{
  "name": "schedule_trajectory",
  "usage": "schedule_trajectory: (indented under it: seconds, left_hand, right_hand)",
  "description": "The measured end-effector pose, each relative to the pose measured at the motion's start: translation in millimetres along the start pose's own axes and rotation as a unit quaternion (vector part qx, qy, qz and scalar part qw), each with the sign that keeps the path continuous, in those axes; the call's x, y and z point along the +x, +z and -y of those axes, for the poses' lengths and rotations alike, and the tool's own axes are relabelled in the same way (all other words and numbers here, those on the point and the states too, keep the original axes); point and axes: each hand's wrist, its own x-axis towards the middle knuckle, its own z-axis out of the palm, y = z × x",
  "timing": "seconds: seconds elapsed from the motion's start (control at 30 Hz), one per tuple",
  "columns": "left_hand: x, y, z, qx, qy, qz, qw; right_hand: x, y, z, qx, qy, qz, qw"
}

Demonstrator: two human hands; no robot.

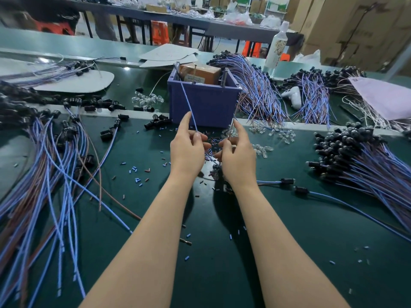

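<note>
Blue wire (188,103), pinched between the thumb and fingers (185,121) of my left hand (188,150), slants up from the grip toward the top of the blue bin (206,105) just behind. My right hand (238,156), close beside the left, has its fingers clamped on a thin brown wire (232,124) standing nearly upright. Both hands are above the green table (222,252), over scattered insulation offcuts (135,174) and clear bulbs (262,150). Wire bundles lie to the left (55,163) and to the right (367,165).
</note>
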Motion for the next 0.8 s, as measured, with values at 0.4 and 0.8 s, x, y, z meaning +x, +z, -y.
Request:
schedule_trajectory:
  seconds: [0.4,0.8]
  left_hand:
    - [3.2,-0.3,5.2,0.029,0.023,0.021,0.999]
    - [3.3,-1.4,6.5,0.024,0.023,0.026,0.999]
  right_hand:
    - [0.6,0.3,1.8,-0.03,-0.017,0.024,0.999]
    - [-0.6,-0.3,0.2,-0.041,-0.026,0.031,0.998]
